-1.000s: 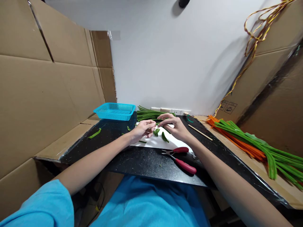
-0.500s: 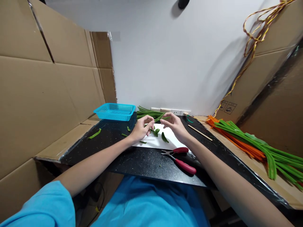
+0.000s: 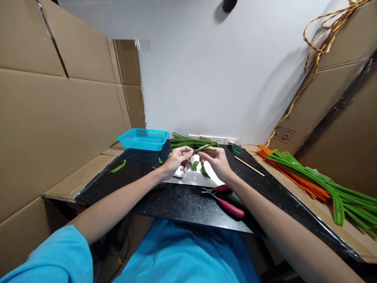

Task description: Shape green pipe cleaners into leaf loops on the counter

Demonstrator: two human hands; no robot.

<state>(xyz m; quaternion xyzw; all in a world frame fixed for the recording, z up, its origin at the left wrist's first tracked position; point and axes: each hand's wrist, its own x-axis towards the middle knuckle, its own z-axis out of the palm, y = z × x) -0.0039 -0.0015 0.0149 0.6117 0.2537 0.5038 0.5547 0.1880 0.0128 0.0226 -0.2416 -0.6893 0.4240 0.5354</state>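
My left hand (image 3: 177,160) is closed in a pinch at the end of a thin green pipe cleaner (image 3: 208,149), over a white sheet (image 3: 196,181). Close beside it, my right hand (image 3: 216,160) is pinched on the same pipe cleaner, whose free ends point right; the exact contact is partly hidden by the fingers. A pale strip shows along it, too small to make out. Below the hands lie short curled green pieces (image 3: 205,171) on the sheet. Nearer my body, pliers with red handles (image 3: 231,208) rest with their jaws apart.
A blue plastic basket (image 3: 143,147) stands at the back left. Dark green pipe cleaners (image 3: 185,140) lie behind the hands. A thin wooden stick (image 3: 249,166) and a pile of green and orange pipe cleaners (image 3: 312,177) are at right. Cardboard walls (image 3: 73,114) enclose the black table (image 3: 179,202).
Both hands have drawn closer together, and the fingers have closed into pinches on the pipe cleaner. My right hand has moved slightly down. The pliers and basket stay put.
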